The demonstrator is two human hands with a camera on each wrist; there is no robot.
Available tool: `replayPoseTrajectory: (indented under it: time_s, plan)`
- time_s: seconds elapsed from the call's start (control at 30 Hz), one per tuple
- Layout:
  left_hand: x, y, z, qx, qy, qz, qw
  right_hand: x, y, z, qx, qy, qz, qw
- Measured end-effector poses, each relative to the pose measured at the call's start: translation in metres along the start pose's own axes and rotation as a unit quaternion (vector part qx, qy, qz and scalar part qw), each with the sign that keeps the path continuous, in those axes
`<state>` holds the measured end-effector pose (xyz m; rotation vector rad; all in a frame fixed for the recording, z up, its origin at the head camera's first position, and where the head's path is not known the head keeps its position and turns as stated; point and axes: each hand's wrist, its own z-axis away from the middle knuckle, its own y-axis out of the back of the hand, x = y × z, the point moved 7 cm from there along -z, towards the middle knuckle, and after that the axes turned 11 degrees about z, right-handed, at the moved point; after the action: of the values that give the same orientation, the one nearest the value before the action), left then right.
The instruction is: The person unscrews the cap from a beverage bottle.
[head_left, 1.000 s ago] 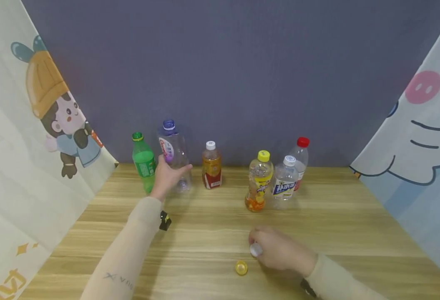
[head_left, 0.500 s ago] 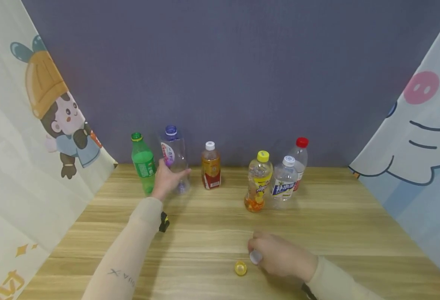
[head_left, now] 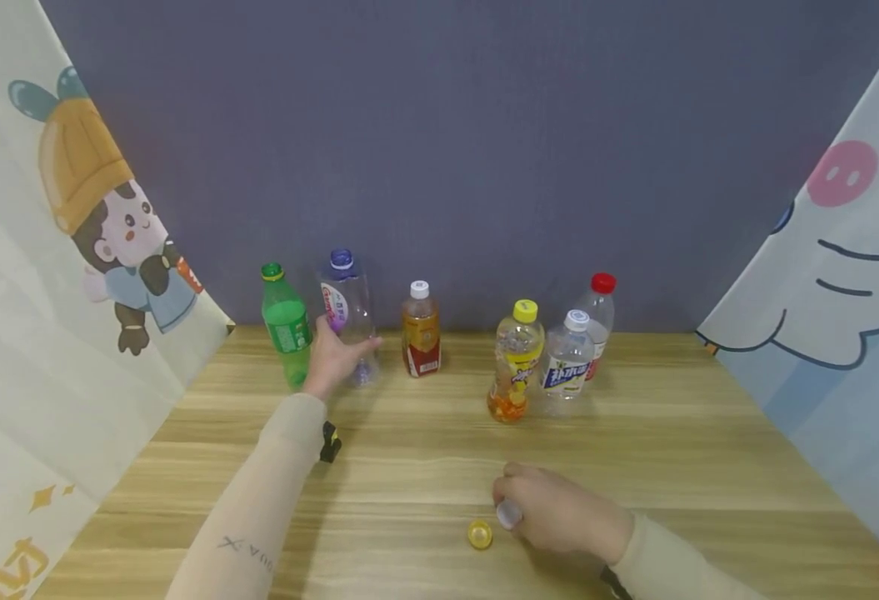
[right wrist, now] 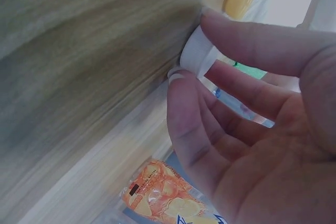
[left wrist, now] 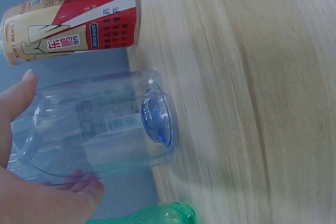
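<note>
My left hand [head_left: 332,358] grips a large clear plastic bottle [left wrist: 100,114] with a blue top and a white-and-purple label. The bottle stands upright at the back left of the table; in the left wrist view the thumb is on one side and the fingers are on the other. Near the front, my right hand [head_left: 555,510] pinches a white bottle cap [right wrist: 197,53] between thumb and fingers, close above or on the tabletop; which, I cannot tell. A yellow cap [head_left: 480,534] lies on the wood just left of it.
A green bottle [head_left: 287,327] stands left of the clear one, a brown-red bottle [head_left: 421,336] right of it. Farther right are a yellow-capped bottle [head_left: 516,367], a white-capped bottle [head_left: 566,362] and a red-capped bottle [head_left: 600,321]. A dark panel [head_left: 439,150] rises behind the table.
The clear bottle in my left hand has come down slightly and straightened; over the last half second it stays still. My right hand has shifted slightly with the white cap.
</note>
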<state>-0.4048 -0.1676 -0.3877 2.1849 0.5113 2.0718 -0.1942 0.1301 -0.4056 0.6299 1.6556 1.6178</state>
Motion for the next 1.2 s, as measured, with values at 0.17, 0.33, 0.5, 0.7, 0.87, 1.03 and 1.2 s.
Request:
replayPoseTrajectory:
  time_s: [0.17,0.33,0.5,0.7,0.87,1.03,1.2]
  plan:
    - [0.004,-0.001,0.006,0.001,0.010,0.002,0.9999,0.002,0.001,0.002,0.005,-0.006,0.003,1.000]
    - [0.011,0.000,0.018,0.003,0.038,-0.019,0.9991,0.005,0.005,0.004,0.004,-0.029,0.016,0.999]
    - [0.018,0.003,0.034,-0.016,0.073,-0.100,0.9922,0.006,0.007,0.005,0.002,-0.034,0.041,0.999]
    - [0.030,-0.002,0.056,-0.080,0.046,-0.241,0.9660,0.008,0.011,0.003,0.013,-0.035,0.054,0.998]
    - [0.039,-0.018,0.068,-0.128,0.012,-0.303,0.9441,0.010,0.022,-0.003,0.023,-0.045,0.055,0.997]
    - [0.045,-0.036,0.066,-0.140,-0.024,-0.292,0.9457,0.009,0.039,-0.019,0.058,-0.039,0.068,0.995]
    - [0.052,-0.055,0.062,-0.142,-0.056,-0.253,0.9554,0.004,0.057,-0.037,0.101,-0.039,0.080,0.991]
